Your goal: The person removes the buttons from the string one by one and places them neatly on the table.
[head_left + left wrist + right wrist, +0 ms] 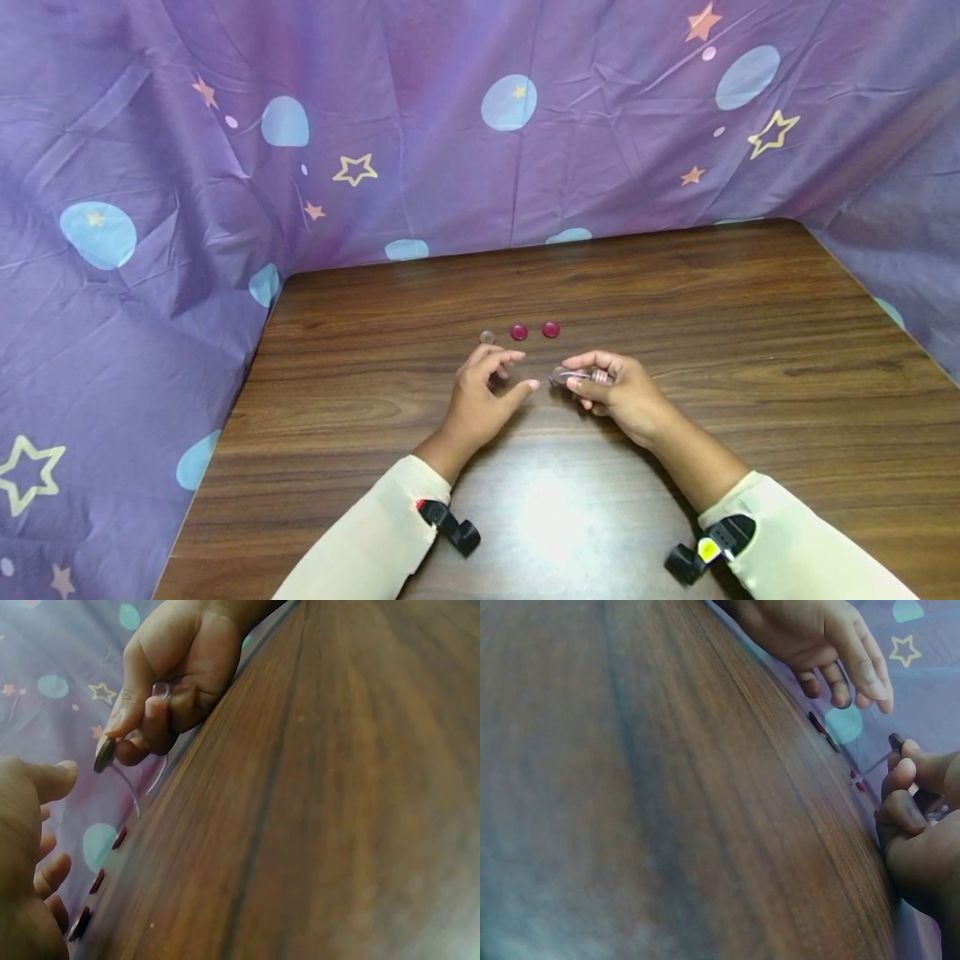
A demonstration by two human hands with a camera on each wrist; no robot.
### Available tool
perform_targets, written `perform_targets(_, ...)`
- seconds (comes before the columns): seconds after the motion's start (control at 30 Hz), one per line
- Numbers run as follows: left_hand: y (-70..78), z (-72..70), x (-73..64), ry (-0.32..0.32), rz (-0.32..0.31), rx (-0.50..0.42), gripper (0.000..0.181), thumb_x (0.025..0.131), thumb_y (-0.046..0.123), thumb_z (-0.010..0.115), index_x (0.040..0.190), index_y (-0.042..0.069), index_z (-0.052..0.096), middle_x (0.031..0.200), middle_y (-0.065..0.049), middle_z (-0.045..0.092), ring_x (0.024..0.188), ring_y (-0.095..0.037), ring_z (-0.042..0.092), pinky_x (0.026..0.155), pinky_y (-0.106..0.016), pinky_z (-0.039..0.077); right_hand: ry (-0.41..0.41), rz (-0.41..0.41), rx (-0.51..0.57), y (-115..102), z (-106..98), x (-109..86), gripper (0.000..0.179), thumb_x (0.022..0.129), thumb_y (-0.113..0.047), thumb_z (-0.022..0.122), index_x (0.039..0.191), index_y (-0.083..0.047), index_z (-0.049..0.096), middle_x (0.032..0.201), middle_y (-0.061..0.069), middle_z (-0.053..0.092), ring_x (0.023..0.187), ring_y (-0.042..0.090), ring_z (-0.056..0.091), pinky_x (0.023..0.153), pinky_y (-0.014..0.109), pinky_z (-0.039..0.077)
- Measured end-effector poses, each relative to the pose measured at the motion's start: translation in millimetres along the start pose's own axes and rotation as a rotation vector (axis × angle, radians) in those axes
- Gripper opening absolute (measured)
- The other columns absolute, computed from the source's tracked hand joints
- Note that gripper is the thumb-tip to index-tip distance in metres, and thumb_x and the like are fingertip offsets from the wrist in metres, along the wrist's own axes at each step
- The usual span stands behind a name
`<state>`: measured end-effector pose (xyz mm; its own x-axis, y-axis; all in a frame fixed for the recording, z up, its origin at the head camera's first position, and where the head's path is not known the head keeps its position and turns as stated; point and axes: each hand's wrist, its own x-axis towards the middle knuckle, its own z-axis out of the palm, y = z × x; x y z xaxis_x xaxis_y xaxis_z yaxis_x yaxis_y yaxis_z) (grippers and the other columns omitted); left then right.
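My right hand [628,402] pinches a grey-brown button [104,754] between thumb and index finger, out over the table. A thin pale cord [129,787] runs out of the same hand, with loose ends hanging down and more of it bunched in the curled fingers. My left hand [480,402] is to the left, thumb and fingers apart, with nothing between them. Just beyond its fingers lies a greyish button [487,337]. To the right of that one are a red button [519,332] and another red button [551,330], forming a row.
All this is on a brown wood-grain table [360,333]. A purple cloth [420,150] with stars and blue spots hangs behind it and at both sides. Light glares off the tabletop between the forearms. Black straps with cameras sit on both sleeves.
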<state>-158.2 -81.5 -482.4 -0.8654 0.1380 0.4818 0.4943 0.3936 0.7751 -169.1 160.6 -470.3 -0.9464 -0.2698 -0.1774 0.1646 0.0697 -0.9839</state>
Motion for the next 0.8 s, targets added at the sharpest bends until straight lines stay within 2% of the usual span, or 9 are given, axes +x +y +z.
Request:
perform_targets(0.23, 2.5, 0.2, -1.4, -0.078, -0.002, -0.027, 0.042, 0.087, 0.008, 0.091, 0.124, -0.005, 0.076, 0.109, -0.022, 0.070, 0.089, -0.030, 0.067, 0.080, -0.033, 0.061, -0.012, -0.041, -0.004, -0.7, 1.1, -1.4, 0.039, 0.101, -0.002, 0.074, 0.136, 0.013, 0.065, 0.077, -0.008, 0.071, 0.065, 0.003, 0.059, 0.054, 0.019, 0.047)
perform_targets(0.4, 1.2, 0.8, -1.2, -0.105, 0.008, -0.052, 0.042, 0.088, 0.006, 0.090, 0.125, -0.006, 0.075, 0.108, -0.022, 0.070, 0.088, -0.030, 0.068, 0.076, -0.029, 0.060, 0.001, -0.041, 0.002, -1.9, 2.3, -2.6, 0.044, 0.101, -0.003, 0.074, 0.139, 0.014, 0.062, 0.082, -0.009, 0.074, 0.065, 0.003, 0.059, 0.055, 0.019, 0.048)
perform_targets(0.63, 0.9, 2.6, -2.1, -0.151, -0.041, -0.122, 0.043, 0.090, 0.004, 0.088, 0.128, -0.008, 0.074, 0.112, -0.024, 0.070, 0.086, -0.033, 0.069, 0.076, -0.026, 0.060, -0.005, -0.049, -0.017, -1.5, 3.8, -2.8, 0.045, 0.100, -0.003, 0.075, 0.140, 0.014, 0.062, 0.083, -0.010, 0.076, 0.065, 0.003, 0.059, 0.054, 0.019, 0.049)
perform_targets(0.8, 0.2, 3.6, -2.0, -0.154, -0.073, -0.125, 0.042, 0.090, 0.005, 0.088, 0.128, -0.007, 0.075, 0.111, -0.023, 0.070, 0.085, -0.032, 0.069, 0.076, -0.024, 0.059, -0.016, -0.055, -0.035, -0.2, 5.2, -1.8, 0.043, 0.099, -0.003, 0.075, 0.138, 0.013, 0.065, 0.080, -0.008, 0.074, 0.064, 0.003, 0.059, 0.053, 0.018, 0.047)
